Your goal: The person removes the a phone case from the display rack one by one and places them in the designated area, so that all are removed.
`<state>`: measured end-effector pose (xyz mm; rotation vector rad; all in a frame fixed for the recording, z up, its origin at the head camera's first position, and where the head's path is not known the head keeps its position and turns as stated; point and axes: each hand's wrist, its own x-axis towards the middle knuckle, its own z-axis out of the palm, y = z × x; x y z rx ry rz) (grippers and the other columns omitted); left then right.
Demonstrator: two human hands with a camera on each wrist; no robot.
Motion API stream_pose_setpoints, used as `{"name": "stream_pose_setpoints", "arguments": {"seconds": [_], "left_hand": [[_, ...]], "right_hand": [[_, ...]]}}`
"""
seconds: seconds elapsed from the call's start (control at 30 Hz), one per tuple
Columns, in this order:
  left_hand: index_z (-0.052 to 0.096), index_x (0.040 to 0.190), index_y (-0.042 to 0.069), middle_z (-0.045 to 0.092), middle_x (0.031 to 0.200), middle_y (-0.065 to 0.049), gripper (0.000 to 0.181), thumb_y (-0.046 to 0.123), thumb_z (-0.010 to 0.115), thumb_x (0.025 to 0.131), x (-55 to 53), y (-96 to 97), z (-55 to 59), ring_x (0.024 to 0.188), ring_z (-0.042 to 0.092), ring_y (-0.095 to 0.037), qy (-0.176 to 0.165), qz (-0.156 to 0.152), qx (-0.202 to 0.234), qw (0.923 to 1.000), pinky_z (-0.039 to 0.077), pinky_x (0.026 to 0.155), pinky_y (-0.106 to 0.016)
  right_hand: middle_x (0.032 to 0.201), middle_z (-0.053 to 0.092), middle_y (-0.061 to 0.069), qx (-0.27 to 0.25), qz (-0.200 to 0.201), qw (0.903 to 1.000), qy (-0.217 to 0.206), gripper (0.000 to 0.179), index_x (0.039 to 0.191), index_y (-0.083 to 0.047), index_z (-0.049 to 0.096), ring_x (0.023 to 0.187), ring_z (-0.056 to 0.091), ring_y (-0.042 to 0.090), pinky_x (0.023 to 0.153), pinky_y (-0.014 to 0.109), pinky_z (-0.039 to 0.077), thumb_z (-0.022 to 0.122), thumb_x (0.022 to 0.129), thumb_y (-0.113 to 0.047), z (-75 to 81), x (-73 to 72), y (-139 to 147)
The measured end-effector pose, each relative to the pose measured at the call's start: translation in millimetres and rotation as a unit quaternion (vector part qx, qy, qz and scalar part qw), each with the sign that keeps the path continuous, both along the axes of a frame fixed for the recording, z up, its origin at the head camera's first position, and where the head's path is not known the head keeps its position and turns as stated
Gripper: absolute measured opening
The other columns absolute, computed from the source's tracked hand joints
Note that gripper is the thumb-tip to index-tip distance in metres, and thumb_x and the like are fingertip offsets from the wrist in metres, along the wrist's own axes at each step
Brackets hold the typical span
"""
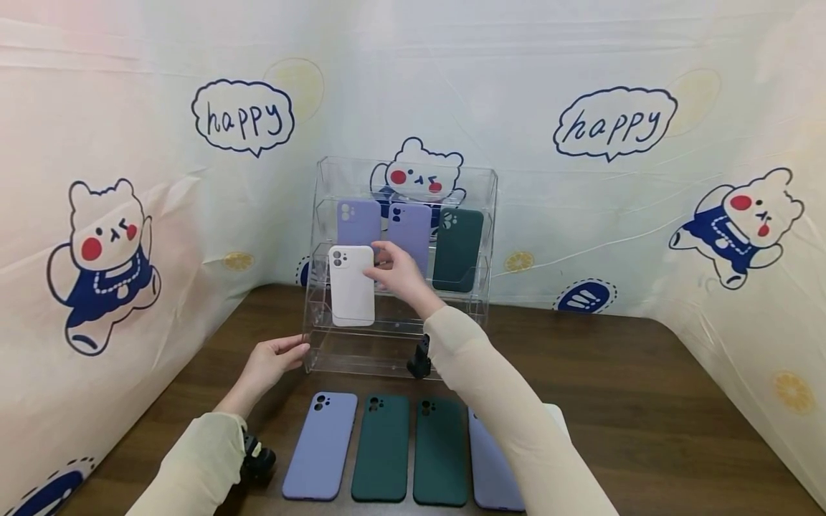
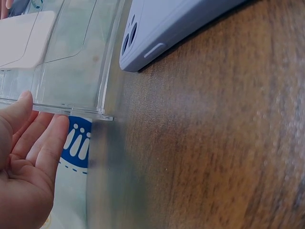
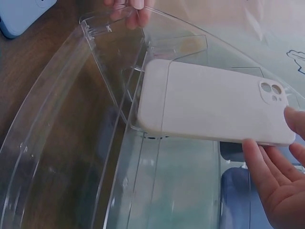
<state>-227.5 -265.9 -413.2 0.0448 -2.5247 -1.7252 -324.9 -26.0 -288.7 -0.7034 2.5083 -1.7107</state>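
A white phone case (image 1: 352,287) stands in the middle tier of a clear acrylic display rack (image 1: 361,364), at its left end. My right hand (image 1: 403,276) holds the case by its upper right corner; in the right wrist view the fingers (image 3: 259,162) lie along its long edge. The case's bottom sits behind the tier's clear lip. My left hand (image 1: 274,362) pinches the rack's lower left side edge, thumb on one side and fingers (image 2: 45,138) on the other. On the tier above stand two purple cases (image 1: 358,221) and a dark green case (image 1: 457,251).
In front of the rack lie a purple case (image 1: 320,444), two green cases (image 1: 381,448) and another purple case (image 1: 490,466) partly under my right sleeve. A white case (image 1: 556,419) peeks out beside that sleeve. A printed cloth (image 1: 413,86) surrounds the wooden table (image 1: 619,387).
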Motion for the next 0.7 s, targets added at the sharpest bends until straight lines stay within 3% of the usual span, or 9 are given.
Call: {"name": "stream_pose_setpoints", "arguments": {"seconds": [0.3, 0.7], "left_hand": [[0.046, 0.128, -0.011, 0.046, 0.129, -0.027, 0.047, 0.019, 0.057, 0.093, 1.4, 1.3, 2.3, 0.110, 0.053, -0.036, -0.007, -0.003, -0.004, 1.0000, 0.051, 0.083, -0.036], [0.045, 0.129, -0.011, 0.046, 0.129, -0.028, 0.048, 0.019, 0.056, 0.093, 1.7, 1.3, 1.1, 0.109, 0.053, -0.036, -0.006, -0.003, -0.002, 1.0000, 0.051, 0.082, -0.034]], "right_hand": [[0.089, 0.064, 0.006, -0.026, -0.053, 0.9968, 0.054, 0.028, 0.113, -0.009, 0.062, 0.080, 0.063, 0.020, 0.062, 0.027, 0.055, 0.066, 0.086, -0.011, -5.9, 2.2, -3.6], [0.086, 0.066, 0.007, -0.033, -0.055, 0.9959, 0.064, 0.018, 0.104, -0.007, 0.064, 0.075, 0.062, 0.015, 0.060, 0.023, 0.055, 0.066, 0.086, -0.009, -6.9, 5.3, -3.1]]}}
